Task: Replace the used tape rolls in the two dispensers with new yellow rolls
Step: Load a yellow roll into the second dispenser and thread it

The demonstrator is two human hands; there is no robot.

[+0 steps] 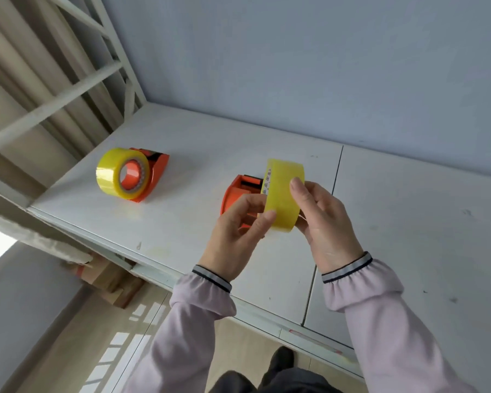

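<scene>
Pale lilac sleeves (380, 316) with striped cuffs reach from the near edge over the white table (210, 143). Both hands hold a new yellow roll (281, 205) on edge above the tabletop: the right hand (328, 222) grips it from the right, its thumb pressed on the outer face, while the left hand (236, 236) pinches the roll's near left rim between thumb and forefinger. Just behind the roll and left hand lies an orange dispenser (236, 191), partly hidden. Well apart to the far left, a second orange dispenser (153, 174) already carries a yellow roll (114, 174).
</scene>
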